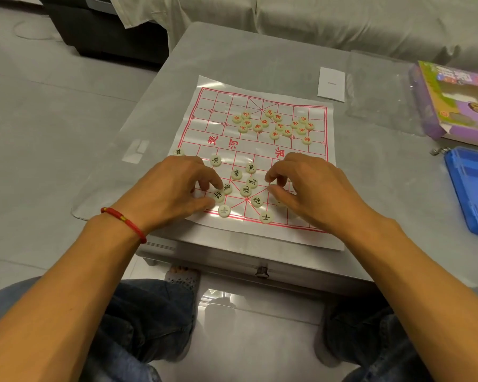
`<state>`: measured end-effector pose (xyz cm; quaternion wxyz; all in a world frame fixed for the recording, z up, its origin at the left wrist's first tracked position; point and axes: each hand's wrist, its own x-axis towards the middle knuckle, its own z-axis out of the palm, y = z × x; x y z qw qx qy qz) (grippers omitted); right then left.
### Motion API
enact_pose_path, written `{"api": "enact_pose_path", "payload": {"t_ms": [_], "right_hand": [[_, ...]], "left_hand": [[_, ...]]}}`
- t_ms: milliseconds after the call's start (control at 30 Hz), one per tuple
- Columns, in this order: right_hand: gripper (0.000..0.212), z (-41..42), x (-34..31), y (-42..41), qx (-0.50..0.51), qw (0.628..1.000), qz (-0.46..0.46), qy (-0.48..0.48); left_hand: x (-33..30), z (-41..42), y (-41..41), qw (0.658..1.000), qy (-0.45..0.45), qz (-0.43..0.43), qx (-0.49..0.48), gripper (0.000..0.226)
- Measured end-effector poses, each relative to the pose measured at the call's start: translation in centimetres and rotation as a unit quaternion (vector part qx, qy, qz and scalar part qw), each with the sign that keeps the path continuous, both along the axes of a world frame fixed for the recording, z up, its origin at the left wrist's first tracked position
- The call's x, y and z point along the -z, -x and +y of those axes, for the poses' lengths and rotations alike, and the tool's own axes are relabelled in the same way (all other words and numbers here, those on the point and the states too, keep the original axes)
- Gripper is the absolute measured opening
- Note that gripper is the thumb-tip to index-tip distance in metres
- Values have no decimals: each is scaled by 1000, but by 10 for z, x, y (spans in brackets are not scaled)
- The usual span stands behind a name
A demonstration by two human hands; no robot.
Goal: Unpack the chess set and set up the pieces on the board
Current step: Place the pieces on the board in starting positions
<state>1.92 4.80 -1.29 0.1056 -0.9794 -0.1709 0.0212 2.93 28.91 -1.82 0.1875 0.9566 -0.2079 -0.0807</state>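
A white sheet printed with a red grid, the board, lies flat on the grey table. Several cream discs with red characters are bunched on its far half. Cream discs with black characters lie scattered over the near half. My left hand hovers at the near left, its thumb and forefinger pinching a black-lettered disc. My right hand is over the near right with curled fingers. A disc peeks out under its thumb, and whether the hand holds it is hidden.
A blue plastic case lies open at the right edge, with a purple box behind it. A clear plastic cover and a white slip sit beyond the board. A drawer knob is on the table's front.
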Motion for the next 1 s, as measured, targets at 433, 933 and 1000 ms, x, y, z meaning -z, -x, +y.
{"api": "enact_pose_path", "payload": {"t_ms": [433,933,1000], "right_hand": [[22,0,2,2,-2,1000,0,-8],[23,2,-1,6,-39,998,7,-50],[25,6,-5,8,-66,994,11,-85]], "left_hand": [[0,1,-4,1000,-16,18,0,26],[-5,-1,0,999,8,-17,-31,29],[-8,-9,8,996,75,-23,-47,26]]}}
